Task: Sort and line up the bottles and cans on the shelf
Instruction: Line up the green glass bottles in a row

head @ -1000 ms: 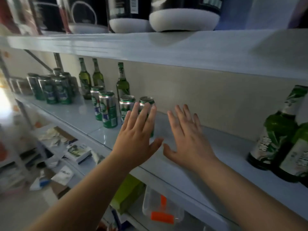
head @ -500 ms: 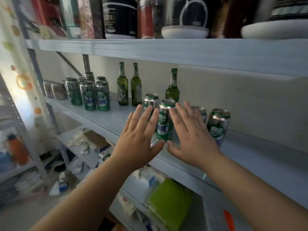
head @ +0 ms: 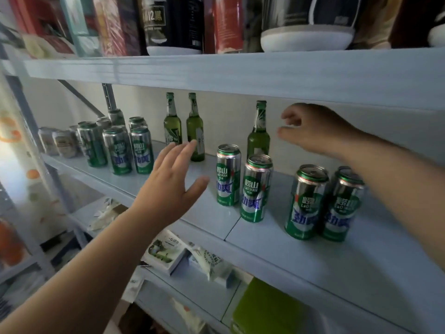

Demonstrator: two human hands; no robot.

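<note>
Bottles and cans are seen standing upright on a pale blue shelf (head: 265, 247).

Three green bottles (head: 258, 133) are set at the back, necks up; silver-green cans (head: 256, 189) are clustered in front and at far left. The left hand (head: 171, 186) is held spread and empty above the boards; the right hand (head: 313, 128), loosely curled, is raised beside the lone bottle, gripping nothing.

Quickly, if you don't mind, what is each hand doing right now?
Left hand: open, fingers spread, holding nothing.
Right hand: open, fingers loosely curled beside the lone bottle, holding nothing.
</note>
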